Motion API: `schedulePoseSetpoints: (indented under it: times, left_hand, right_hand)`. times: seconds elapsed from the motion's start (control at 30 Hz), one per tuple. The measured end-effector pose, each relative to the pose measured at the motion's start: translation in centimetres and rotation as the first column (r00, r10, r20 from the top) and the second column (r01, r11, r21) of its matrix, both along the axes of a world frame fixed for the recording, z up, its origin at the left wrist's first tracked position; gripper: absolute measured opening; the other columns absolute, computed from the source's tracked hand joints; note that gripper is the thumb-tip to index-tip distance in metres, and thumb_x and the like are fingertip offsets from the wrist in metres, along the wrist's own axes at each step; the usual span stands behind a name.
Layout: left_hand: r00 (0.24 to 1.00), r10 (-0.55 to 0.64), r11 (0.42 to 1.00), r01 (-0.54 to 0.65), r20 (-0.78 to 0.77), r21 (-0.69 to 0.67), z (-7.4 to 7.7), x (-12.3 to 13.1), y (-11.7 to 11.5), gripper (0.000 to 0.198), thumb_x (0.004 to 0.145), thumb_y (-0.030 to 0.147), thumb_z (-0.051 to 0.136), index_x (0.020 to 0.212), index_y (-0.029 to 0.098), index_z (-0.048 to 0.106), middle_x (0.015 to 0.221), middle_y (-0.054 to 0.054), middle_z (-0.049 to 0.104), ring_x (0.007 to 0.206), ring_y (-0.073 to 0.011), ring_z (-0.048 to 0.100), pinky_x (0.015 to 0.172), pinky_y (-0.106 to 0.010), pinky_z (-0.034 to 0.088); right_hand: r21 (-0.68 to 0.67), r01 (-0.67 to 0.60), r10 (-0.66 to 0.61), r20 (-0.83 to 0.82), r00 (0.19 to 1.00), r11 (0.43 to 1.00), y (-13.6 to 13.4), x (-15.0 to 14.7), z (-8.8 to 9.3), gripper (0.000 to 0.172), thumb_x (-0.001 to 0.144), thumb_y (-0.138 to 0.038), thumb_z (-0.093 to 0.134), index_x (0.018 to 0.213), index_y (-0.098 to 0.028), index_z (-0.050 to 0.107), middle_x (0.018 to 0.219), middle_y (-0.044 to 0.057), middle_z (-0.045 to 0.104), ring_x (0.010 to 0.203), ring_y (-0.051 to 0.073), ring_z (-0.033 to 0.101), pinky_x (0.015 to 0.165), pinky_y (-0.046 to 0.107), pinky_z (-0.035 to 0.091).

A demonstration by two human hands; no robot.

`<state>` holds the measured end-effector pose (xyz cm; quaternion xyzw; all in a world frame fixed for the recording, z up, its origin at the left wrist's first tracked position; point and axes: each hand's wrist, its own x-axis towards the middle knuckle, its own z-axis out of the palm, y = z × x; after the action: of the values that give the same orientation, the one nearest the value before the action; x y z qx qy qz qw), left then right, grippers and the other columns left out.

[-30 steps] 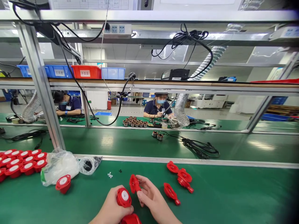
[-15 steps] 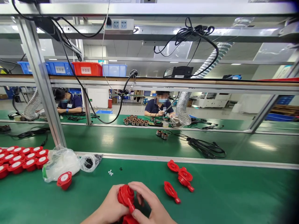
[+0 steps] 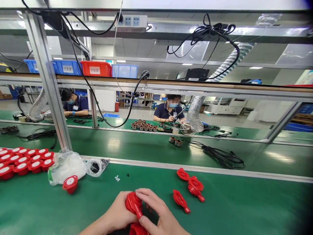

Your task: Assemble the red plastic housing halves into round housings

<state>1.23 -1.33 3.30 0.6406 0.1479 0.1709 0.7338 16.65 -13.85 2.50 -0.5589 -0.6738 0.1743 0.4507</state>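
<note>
Near the bottom centre, a round red plastic part with a short spout is held between both hands. My left hand wraps round its left side. My right hand has its fingers over the top and its thumb at the spout. Just below, partly hidden by the hands, lies another red piece. To the right on the green bench rest a loose red part with a spout, a red spouted part and a small red disc-like part.
Red round pieces with white discs stand in rows at left, beside a clear plastic bag. A single such piece sits in front. Small white bits lie mid-bench. Beyond the metal rail are black cables and two people working.
The whole view has shifted slightly, as the head turned. Both hands keep their hold on the red part, with little visible movement.
</note>
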Motion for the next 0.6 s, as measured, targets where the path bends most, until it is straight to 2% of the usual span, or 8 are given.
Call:
schedulePoseSetpoints:
  times: [0.1, 0.23, 0.4, 0.6]
  left_hand:
    - [1.0, 0.022, 1.0, -0.022, -0.005, 0.0, -0.2, 0.0, 0.0, 0.019, 0.051, 0.003, 0.064, 0.066, 0.015, 0.06, 0.056, 0.01, 0.045, 0.053, -0.0066, 0.033, 0.056, -0.019, 0.037]
    - [0.998, 0.033, 0.999, -0.033, -0.06, 0.004, -0.3, 0.0, 0.0, 0.019, 0.052, 0.005, 0.064, 0.067, 0.015, 0.059, 0.052, 0.011, 0.042, 0.052, -0.0076, 0.036, 0.054, -0.019, 0.035]
    - [1.0, 0.008, 0.999, -0.006, -0.028, 0.045, -0.8, 0.1, 0.3, 0.021, 0.054, 0.007, 0.064, 0.074, 0.012, 0.063, 0.061, 0.007, 0.05, 0.058, -0.0084, 0.037, 0.053, -0.019, 0.031]
    - [0.996, 0.068, 0.995, -0.064, -0.052, 0.079, -1.5, 0.1, 0.3, 0.023, 0.053, 0.007, 0.066, 0.067, 0.017, 0.051, 0.06, 0.009, 0.045, 0.059, -0.0084, 0.032, 0.05, -0.02, 0.026]
  right_hand:
    - [0.002, 0.001, -0.001, 0.019, 1.0, 1.0, 0.0, 0.0, 0.0, 0.058, 0.085, -0.022, 0.065, 0.143, -0.025, 0.058, 0.146, 0.015, 0.053, 0.134, 0.031, 0.054, 0.105, 0.043, 0.053]
    - [0.013, 0.008, -0.009, 0.034, 0.999, 1.0, -0.1, -0.1, 0.3, 0.055, 0.088, -0.022, 0.063, 0.143, -0.024, 0.057, 0.146, 0.015, 0.053, 0.134, 0.031, 0.054, 0.109, 0.044, 0.051]
    - [0.021, -0.017, 0.016, 0.052, 0.999, 1.0, -0.2, 0.0, 0.4, 0.057, 0.089, -0.02, 0.062, 0.145, -0.028, 0.055, 0.147, 0.012, 0.053, 0.135, 0.03, 0.053, 0.114, 0.045, 0.047]
    - [0.009, -0.023, 0.023, 0.083, 0.996, 1.0, -0.2, 0.1, 0.2, 0.053, 0.093, -0.021, 0.06, 0.145, -0.029, 0.054, 0.147, 0.013, 0.052, 0.137, 0.03, 0.051, 0.115, 0.049, 0.045]
